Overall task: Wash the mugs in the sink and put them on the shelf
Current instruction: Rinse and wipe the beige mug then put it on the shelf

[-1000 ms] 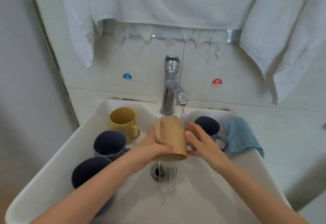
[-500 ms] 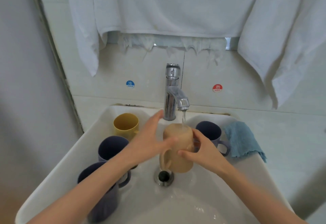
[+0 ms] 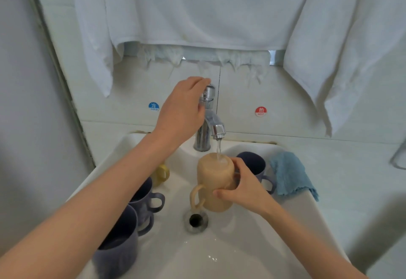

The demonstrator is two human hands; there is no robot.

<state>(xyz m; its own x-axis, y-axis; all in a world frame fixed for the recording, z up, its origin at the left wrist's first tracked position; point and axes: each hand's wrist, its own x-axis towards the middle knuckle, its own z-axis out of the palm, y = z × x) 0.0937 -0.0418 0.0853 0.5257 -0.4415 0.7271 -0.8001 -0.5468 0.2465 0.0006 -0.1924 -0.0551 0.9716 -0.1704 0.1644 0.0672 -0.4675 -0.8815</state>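
Note:
My right hand (image 3: 242,190) grips a tan mug (image 3: 214,182) upside down under the running tap (image 3: 208,122), and water lands on its base. My left hand (image 3: 184,109) reaches up with its fingers curled over the tap's top knob. In the white sink (image 3: 241,256) stand two dark blue mugs, one at the front left (image 3: 118,248) and one behind it (image 3: 145,197). A yellow mug (image 3: 161,174) is mostly hidden behind my left forearm. Another blue mug (image 3: 256,166) sits at the back right of the basin.
A blue cloth (image 3: 290,175) lies over the sink's right rim. The drain (image 3: 196,220) is open below the tan mug. White towels (image 3: 197,10) hang above the tap. Cold (image 3: 153,106) and hot (image 3: 260,111) stickers mark the wall tiles.
My left hand has let go of the tan mug and risen to the tap's knob. My right hand keeps the inverted mug under the stream.

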